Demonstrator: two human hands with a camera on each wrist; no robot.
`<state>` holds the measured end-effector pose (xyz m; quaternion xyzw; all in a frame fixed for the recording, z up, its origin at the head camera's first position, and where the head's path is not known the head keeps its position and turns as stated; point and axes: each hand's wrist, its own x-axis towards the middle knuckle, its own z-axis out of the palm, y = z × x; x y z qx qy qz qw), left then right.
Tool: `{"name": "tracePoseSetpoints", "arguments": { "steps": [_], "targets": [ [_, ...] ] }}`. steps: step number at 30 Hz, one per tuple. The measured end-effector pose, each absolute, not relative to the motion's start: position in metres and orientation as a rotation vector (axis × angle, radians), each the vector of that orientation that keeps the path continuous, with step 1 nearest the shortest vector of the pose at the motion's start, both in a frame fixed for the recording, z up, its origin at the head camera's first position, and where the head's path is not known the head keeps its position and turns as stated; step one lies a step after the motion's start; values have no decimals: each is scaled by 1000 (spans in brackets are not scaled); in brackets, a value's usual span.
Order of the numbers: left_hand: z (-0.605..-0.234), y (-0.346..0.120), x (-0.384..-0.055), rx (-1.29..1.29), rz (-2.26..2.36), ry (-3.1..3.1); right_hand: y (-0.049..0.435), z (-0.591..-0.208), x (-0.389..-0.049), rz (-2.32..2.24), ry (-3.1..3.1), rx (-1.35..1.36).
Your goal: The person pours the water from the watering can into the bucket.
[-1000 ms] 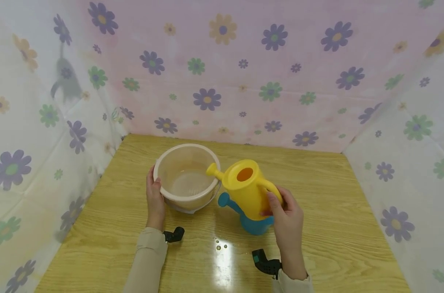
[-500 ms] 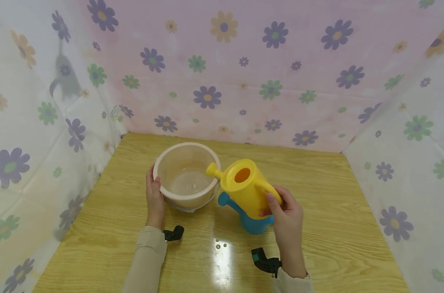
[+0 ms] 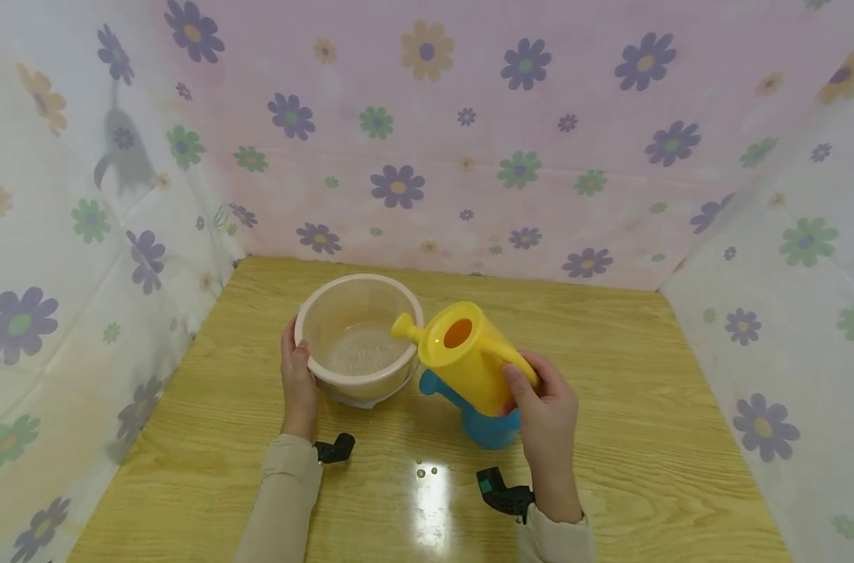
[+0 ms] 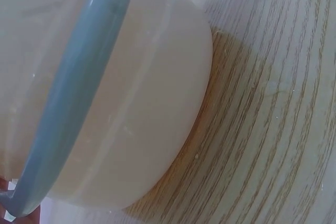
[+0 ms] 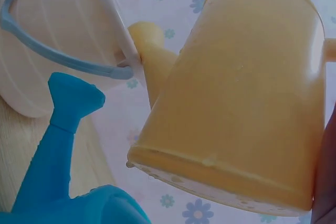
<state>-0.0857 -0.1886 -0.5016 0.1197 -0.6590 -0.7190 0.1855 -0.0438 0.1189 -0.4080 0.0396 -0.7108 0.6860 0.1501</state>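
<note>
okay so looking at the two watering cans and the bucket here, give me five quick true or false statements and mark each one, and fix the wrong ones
1. The right hand holds the yellow watering can by its handle. True.
2. The yellow watering can is upright. False: it is tilted, its spout toward the bucket.
3. The left hand holds the side of the bucket. True.
4. The blue watering can is outside the bucket. True.
5. The left hand grips the blue watering can. False: that hand is on the bucket.
</note>
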Motion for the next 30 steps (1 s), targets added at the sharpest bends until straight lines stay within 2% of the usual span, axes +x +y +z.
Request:
{"name": "tracePoseSetpoints", "arguments": {
  "steps": [14,21,30],
  "targets": [
    [-510,-189,-87,309,-2050,-1806,121,-408,-46,2072,-1930,188],
    [-488,-181,-80,300,-2001,-1864,125,-405,-48,2124,-1964,202],
    [-489,-183,-82,281,-1993,-1873,127,-403,-51,2124,-2099,318]
  ]
}}
